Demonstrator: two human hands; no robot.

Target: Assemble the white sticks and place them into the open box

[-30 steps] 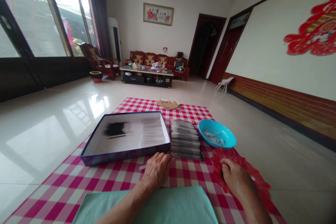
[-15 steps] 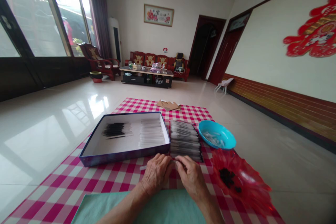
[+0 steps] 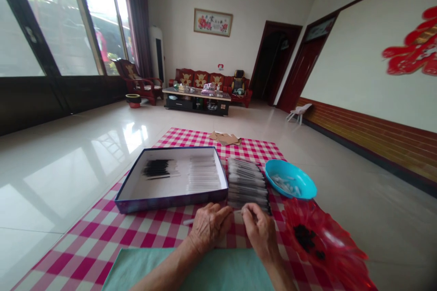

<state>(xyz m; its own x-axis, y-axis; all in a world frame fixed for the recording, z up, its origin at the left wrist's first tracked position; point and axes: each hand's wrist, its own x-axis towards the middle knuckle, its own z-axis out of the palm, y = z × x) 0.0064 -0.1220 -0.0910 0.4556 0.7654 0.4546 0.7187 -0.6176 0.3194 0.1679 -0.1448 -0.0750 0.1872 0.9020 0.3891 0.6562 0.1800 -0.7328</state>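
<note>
My left hand (image 3: 209,226) is closed around a pale, translucent pen barrel (image 3: 188,222), whose end pokes out on the left. Between the hands a thin whitish piece of the pen shows. My right hand (image 3: 258,225) pinches at that piece's right end; its fingertips hide the exact part. Just beyond both hands lies a row of pens (image 3: 246,184), translucent with dark ends. The shallow box (image 3: 174,200) to the left holds dark slim refills (image 3: 157,168) and a row of clear pen barrels (image 3: 204,175).
A blue bowl (image 3: 309,186) of small clear caps stands on the right. Nearer is a red petal-edged dish (image 3: 336,245) with small black parts. Cardboard pieces (image 3: 225,138) lie at the far end of the checked cloth (image 3: 153,232). A green cloth (image 3: 136,266) lies under my forearms.
My right hand has drawn slightly away from the left, so a thin piece shows between them. The whole view has shifted a little, moving the scene rightward.
</note>
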